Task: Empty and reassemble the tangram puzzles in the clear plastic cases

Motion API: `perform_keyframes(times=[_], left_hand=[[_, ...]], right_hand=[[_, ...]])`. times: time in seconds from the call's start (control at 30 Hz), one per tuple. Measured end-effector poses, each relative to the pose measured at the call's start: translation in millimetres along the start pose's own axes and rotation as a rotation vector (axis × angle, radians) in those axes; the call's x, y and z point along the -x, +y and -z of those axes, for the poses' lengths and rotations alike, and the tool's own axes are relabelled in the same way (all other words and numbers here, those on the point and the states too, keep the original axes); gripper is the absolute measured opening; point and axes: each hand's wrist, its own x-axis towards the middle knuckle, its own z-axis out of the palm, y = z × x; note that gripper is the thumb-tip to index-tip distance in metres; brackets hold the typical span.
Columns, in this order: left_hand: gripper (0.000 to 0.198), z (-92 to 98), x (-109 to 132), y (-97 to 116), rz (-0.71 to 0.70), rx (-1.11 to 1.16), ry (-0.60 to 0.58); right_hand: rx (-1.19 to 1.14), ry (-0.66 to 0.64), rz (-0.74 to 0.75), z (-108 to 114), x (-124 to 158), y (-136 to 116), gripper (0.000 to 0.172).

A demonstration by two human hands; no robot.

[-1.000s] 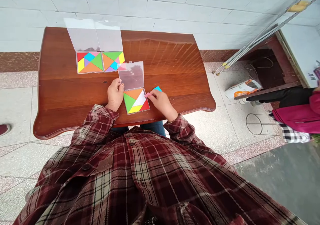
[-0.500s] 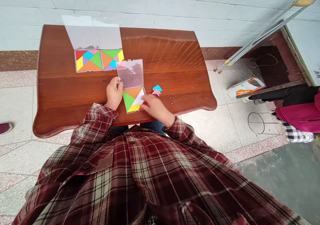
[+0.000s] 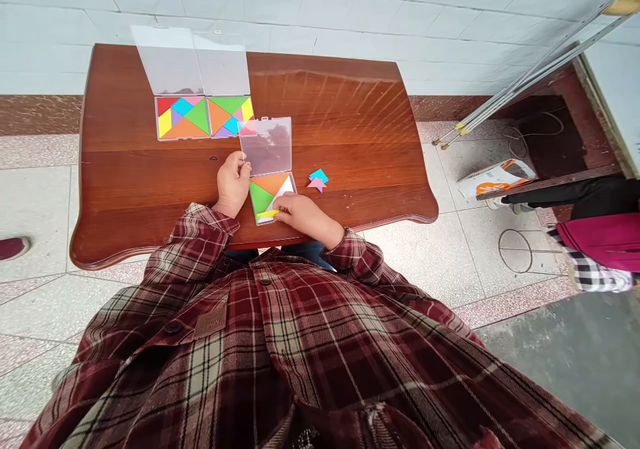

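A: Well, we're watching a small plastic tangram case (image 3: 293,184) sitting open near the front edge of the wooden table (image 3: 350,136), with its clear lid (image 3: 266,146) lying back toward the far edge.

B: Yes, and the left hand (image 3: 233,184) is pinching the lid's left edge, its fingers closed on the plastic.

A: Meanwhile the right hand (image 3: 303,212) is curling over the case's near corner, its fingertips (image 3: 280,214) coming down on a yellow triangle (image 3: 267,214) that is sitting askew. Is it gripping that piece?

B: I can't tell from here; the fingers are covering too much. A green piece (image 3: 261,198), an orange piece (image 3: 270,182) and a white piece (image 3: 285,186) are lying flat beside it.

A: So what's the danger?

B: A slip of those fingers could flip the triangle and shift its neighbours, while a sharp tug on the lid could jerk the whole case. Just off to the right, a loose blue piece (image 3: 319,176) and a pink piece (image 3: 316,184) are lying close enough for a careless wrist to brush them.
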Motion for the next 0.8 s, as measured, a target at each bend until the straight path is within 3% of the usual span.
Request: perform_keyframes(times=[0.1,0.27,0.43,0.57,0.67,0.8], left_hand=[[0.019,0.3,0,-2,-0.003,-0.002,-0.004],[0.020,-0.1,-2,-8,-0.019,-0.005,0.013],[0.019,0.3,-2,-8,-0.018,-0.018,0.027],[0.018,1.6,-2,-4,-0.014,-0.023,0.018],[0.019,2.1,-1,-1,-0.024,-0.032,0.016],[0.020,2.6,-1,1,-0.024,-0.050,-0.003]], right_hand=[[-0.145,0.171,-0.012,9,5,19,0.011],[-0.248,0.495,-0.266,27,11,68,0.013],[-0.192,0.517,-0.448,32,8,101,0.014],[-0.032,0.593,-0.451,27,11,93,0.023],[0.008,0.483,-0.241,21,15,69,0.023],[0.118,0.059,0.056,16,14,38,0.036]])
